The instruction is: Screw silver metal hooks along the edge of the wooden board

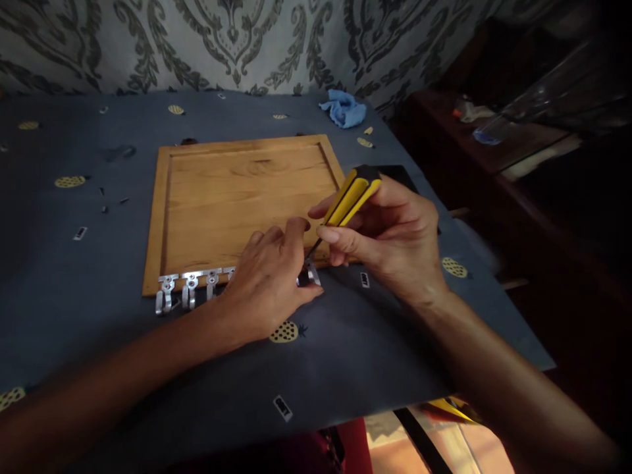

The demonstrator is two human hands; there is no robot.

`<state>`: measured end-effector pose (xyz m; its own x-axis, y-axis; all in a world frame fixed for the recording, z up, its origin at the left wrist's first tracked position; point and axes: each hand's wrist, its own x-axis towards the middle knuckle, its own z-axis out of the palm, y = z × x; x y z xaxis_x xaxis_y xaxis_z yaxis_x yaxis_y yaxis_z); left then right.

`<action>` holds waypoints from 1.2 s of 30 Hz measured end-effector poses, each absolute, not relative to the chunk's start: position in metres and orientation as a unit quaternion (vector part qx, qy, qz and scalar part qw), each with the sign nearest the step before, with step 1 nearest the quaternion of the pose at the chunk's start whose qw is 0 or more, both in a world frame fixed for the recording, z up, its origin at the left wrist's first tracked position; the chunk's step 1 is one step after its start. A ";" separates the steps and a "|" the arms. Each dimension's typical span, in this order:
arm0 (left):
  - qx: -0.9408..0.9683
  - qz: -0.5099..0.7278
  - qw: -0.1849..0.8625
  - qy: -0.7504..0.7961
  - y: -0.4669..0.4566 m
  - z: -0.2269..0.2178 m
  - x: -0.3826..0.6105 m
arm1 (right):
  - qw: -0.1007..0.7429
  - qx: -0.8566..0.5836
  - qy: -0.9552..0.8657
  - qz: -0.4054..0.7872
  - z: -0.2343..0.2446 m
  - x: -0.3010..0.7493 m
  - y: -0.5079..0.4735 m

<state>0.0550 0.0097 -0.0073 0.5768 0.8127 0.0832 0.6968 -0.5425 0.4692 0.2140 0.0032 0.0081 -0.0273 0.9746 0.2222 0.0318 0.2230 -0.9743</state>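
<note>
Taking the panel's centre as the clock's middle, I see small dark bits [105,209] at nine o'clock on the patterned tablecloth [89,283], too small to identify. Next is the framed wooden panel [237,191], lying flat; it looks stiff and moderately light, best taken by the raised frame at nine and three. Along its near edge, from seven to five, runs the metal hook rail [191,282]: probably thin, rigid and a bit slick, best steadied on the flat strip between hooks. The left hand [269,280] curls over it near half past five, thumb beside the end hook; I can't tell whether it grips. Rightward, the yellow-and-black screwdriver [351,197] slants down toward five; its ridged handle should resist slipping. The right hand [399,243], at four, holds that handle between thumb and fingers.
</note>
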 end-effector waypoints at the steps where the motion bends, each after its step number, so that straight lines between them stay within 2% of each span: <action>1: 0.866 0.147 0.198 0.435 0.010 -0.007 0.055 | 0.543 -0.446 -0.565 0.434 0.008 0.214 0.003; 10: 0.859 0.139 0.218 0.442 0.009 -0.004 0.056 | 0.521 -0.440 -0.601 0.417 0.014 0.224 0.003; 17: 0.856 0.138 0.220 0.447 0.009 -0.005 0.055 | 0.580 -0.442 -0.564 0.387 0.008 0.220 0.000; 24: 0.862 0.138 0.216 0.438 0.008 -0.007 0.054 | 0.533 -0.451 -0.592 0.403 0.009 0.230 0.000; 29: 0.862 0.131 0.222 0.437 0.009 -0.006 0.054 | 0.571 -0.460 -0.582 0.353 0.010 0.225 -0.002; 33: 0.863 0.123 0.220 0.437 0.010 -0.004 0.054 | 0.636 -0.451 -0.552 0.295 0.007 0.225 -0.002; 36: 0.864 0.113 0.220 0.439 0.010 -0.003 0.054 | 0.643 -0.453 -0.549 0.282 0.006 0.229 -0.001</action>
